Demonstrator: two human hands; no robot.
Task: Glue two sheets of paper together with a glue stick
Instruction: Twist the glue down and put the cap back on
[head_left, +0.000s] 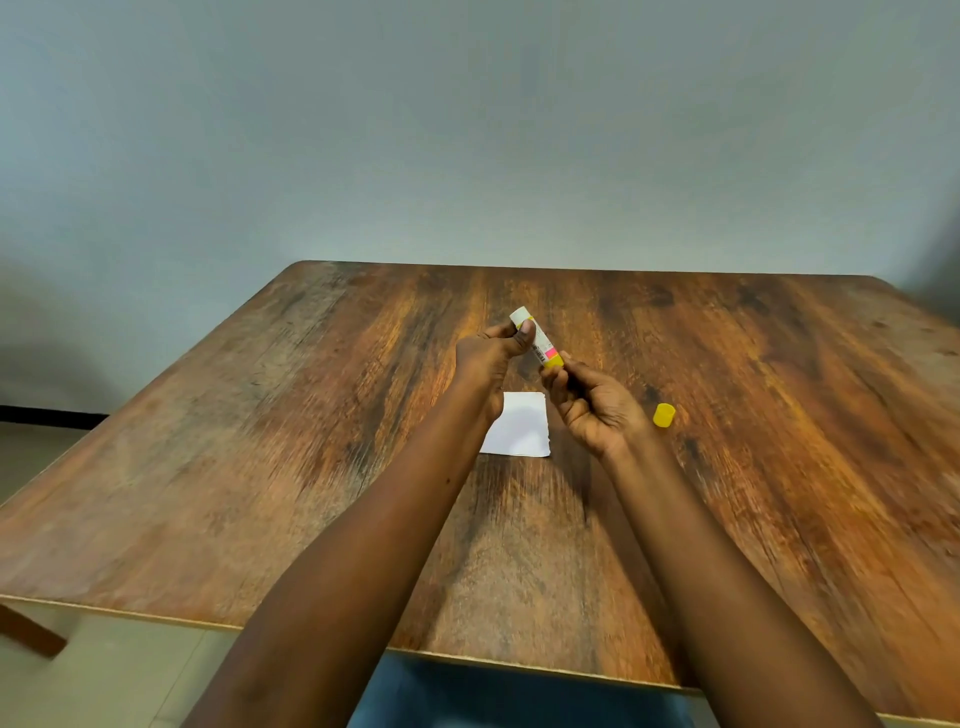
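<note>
While both hands hold the glue stick (538, 339) in the air just beyond the paper (522, 431), its yellow cap (664, 415) lies off it, to the paper's right.

Left hand (493, 356): thumb and curled fingers pinch the stick's white far end. Right hand (592, 410): fingertips clamp the yellow base. The stick sits tilted between them, with its white end up and away and its base nearer the paper. The paper is white and lies flat on the wooden table (779, 441), partly under the left wrist; I cannot tell whether it is one sheet or two stacked. The cap is on its side on the table, close to the right wrist and clear of the paper. Both forearms reach in from the table's near edge, on either side of the paper.
</note>
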